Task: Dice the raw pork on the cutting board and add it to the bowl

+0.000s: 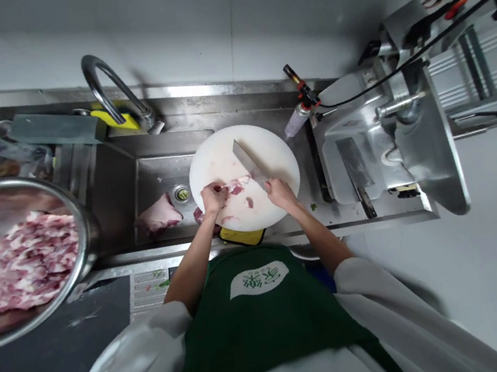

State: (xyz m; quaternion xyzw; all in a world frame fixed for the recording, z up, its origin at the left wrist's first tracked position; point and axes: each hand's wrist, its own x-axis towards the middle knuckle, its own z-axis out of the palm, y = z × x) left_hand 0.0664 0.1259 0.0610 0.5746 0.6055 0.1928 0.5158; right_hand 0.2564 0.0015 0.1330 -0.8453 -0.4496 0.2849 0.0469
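A round white cutting board (265, 145) lies partly over the sink's right side. On it my left hand (215, 198) is closed on the left end of a strip of raw meat (235, 187). My right hand (280, 193) is wrapped round the handle of a cleaver (248, 159), whose blade points up and to the left, its lower part by the strip's right end. A small meat piece (249, 202) and a pale scrap (230, 219) lie nearer me on the board. Left of the board, a larger skin-on chunk of meat (160, 214) rests in the sink.
A big steel bowl (88, 238) of cut meat stands at left. The faucet (110, 82) arches over the sink (164, 165). A blow torch (299, 104) lies behind the board at right. Further right are a slicing machine (426, 137) and a second cleaver (354, 168).
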